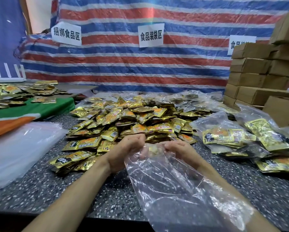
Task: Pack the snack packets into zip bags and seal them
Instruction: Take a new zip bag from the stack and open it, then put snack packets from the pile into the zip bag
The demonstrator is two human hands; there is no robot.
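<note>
Now holding an empty clear zip bag point(174, 185) by its mouth, left hand point(123, 153) and right hand point(179, 150) side by side just in front of the heap of gold snack packets point(123, 119). Each grip narrow, fingertips pinched on the plastic at the bag's far edge; cannot tell whether one lip or both lips sit in each pinch. Bag body trailing back toward the near edge of the speckled desk point(48, 190), crumpled and lifted, nothing visible inside it.

Likely step: parting the mouth ready for loading. To do that well: pinch one lip per hand, not both layers together, and draw the lips apart gently so thin film does not stretch or tear at the zip track. Keep the opening facing the heap and low to the desk, so packets can slide in flat rather than drop in edge-on. Shake out the crumpled body first, otherwise packets bunch near the mouth and foul the seal. Free one hand only once the other holds the mouth open firmly.

Elsewhere: filled bags point(241, 138) lying to the right, a stack of unused clear bags point(18, 148) to the left, cardboard boxes point(261, 77) stacked at the far right. Sealing not yet due for this bag.
</note>
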